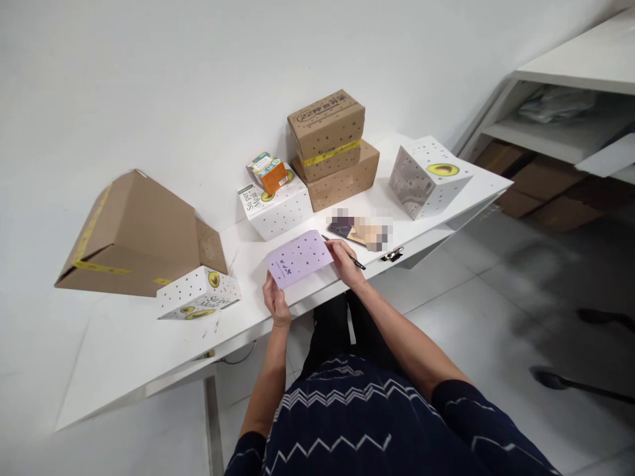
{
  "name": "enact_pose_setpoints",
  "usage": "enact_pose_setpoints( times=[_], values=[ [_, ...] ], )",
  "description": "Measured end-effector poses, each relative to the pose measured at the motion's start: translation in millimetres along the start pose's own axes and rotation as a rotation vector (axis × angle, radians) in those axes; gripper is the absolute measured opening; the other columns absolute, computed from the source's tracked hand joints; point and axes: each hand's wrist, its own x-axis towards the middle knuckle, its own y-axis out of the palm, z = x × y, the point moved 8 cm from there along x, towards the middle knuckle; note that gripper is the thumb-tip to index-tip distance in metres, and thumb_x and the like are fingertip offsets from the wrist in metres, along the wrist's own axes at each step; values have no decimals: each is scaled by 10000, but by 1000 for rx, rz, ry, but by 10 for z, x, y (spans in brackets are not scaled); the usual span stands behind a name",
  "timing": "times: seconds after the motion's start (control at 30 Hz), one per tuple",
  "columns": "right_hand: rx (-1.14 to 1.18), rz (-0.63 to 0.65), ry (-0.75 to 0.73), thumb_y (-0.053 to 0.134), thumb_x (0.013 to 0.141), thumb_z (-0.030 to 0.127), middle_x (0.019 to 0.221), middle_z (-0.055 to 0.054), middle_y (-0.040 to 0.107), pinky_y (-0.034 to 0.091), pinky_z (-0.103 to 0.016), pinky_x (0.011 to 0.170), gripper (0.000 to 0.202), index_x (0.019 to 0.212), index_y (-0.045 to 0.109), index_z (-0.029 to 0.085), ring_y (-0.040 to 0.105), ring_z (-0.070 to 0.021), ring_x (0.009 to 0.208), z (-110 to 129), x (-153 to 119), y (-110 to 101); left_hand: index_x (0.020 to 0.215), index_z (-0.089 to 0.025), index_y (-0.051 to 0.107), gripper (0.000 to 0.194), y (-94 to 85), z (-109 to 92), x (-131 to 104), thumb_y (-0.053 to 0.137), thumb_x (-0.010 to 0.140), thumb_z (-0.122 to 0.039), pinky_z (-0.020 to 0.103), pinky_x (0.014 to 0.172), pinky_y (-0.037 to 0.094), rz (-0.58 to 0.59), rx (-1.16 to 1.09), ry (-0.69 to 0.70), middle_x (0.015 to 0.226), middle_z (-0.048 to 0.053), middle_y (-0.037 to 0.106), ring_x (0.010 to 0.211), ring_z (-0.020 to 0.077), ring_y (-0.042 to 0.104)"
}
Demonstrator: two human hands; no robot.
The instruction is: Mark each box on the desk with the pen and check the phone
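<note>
A flat purple card with dark dots and small print is held over the front part of the white table. My left hand pinches its lower left corner between thumb and fingers. At the card's right edge, my right hand has closed fingers around a black pen, whose far end points toward me. Those same fingers touch or nearly touch the card. Just behind my right hand lies a dark phone-like object, partly blurred out by pixels.
White avocado boxes stand on the table. One bears a small orange box. Two stacked brown cartons stand by the wall; a large carton sits left. Right is a shelf unit.
</note>
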Motion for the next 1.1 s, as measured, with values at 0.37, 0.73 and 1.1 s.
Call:
enact_pose_setpoints(
  times=[0.37, 0.73, 1.1],
  values=[
    [-190, -77, -72, 448, 892, 565, 1027, -65, 709, 527, -397, 876, 373, 957, 617, 240, 660, -245, 994, 37, -2, -104, 975, -209, 621, 291, 102, -132, 9, 546, 890, -478, 566, 1168, 321, 95, 18, 73, 1375, 130, 601, 1417, 326, 418],
    [-61, -73, -57, 552, 855, 548, 1034, -54, 728, 507, -438, 990, 326, 940, 621, 241, 665, -253, 1085, 8, 2, -149, 921, -193, 616, 262, 125, -168, 17, 571, 898, -451, 583, 1151, 324, 111, 65, 40, 1345, 162, 613, 1421, 329, 410],
    [-182, -175, -250, 549, 902, 512, 935, -58, 747, 519, -428, 949, 308, 1024, 612, 236, 689, -227, 982, 658, 41, -77, 956, -200, 563, 274, 140, -109, 16, 600, 894, -464, 571, 1118, 356, 96, 70, 9, 1290, 173, 642, 1340, 310, 510]
  ],
)
